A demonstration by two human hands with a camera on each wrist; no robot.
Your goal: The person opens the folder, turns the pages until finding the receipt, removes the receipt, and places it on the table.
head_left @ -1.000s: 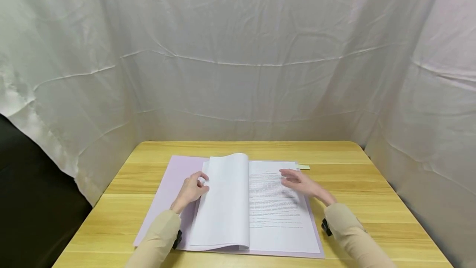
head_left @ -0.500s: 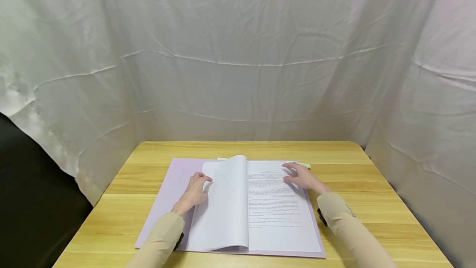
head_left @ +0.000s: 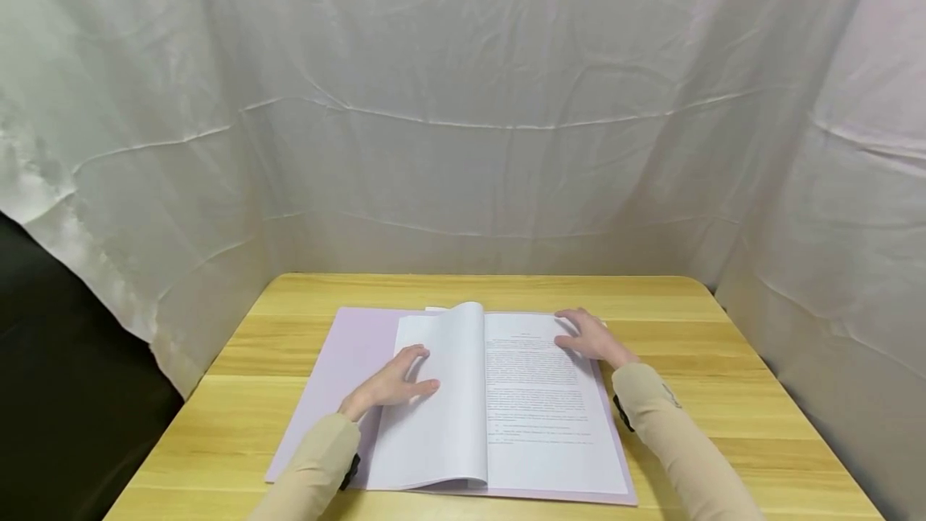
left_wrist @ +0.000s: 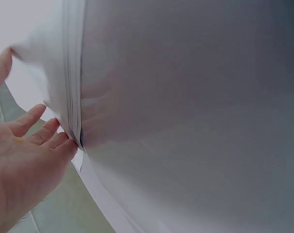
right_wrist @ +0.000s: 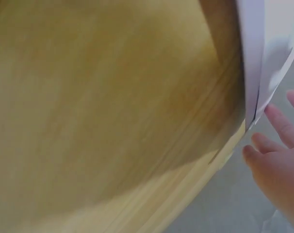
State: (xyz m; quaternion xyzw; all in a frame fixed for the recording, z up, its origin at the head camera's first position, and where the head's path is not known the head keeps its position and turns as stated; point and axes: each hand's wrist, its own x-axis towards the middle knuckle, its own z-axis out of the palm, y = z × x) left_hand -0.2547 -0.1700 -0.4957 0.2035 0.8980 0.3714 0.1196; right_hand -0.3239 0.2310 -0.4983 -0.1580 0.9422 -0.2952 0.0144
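A stack of printed sheets lies spread on a lilac folder [head_left: 354,344]. Its left pages [head_left: 441,424] are turned over and curve up at the fold, blank side showing; the right page [head_left: 535,392] carries printed text. My left hand [head_left: 394,380] lies over the left pages with thumb and fingers spread. In the left wrist view, its fingertips are right at the layered edges of the sheets [left_wrist: 72,73]. At the upper right corner of the printed page is my right hand [head_left: 589,338], fingers extended and loosely bent. The right wrist view shows its fingers beside the paper's edge.
The folder lies near the front of a wooden table [head_left: 723,392]. A small white tab [head_left: 434,309] sticks out above the turned pages. Grey-white curtains [head_left: 463,143] enclose the back and sides, with a black surface [head_left: 65,392] at the left.
My left hand has moved right and slightly down, from the left pages' outer edge onto them, its thumb and fingers spreading. My right hand has shifted slightly up and right to the page corner.
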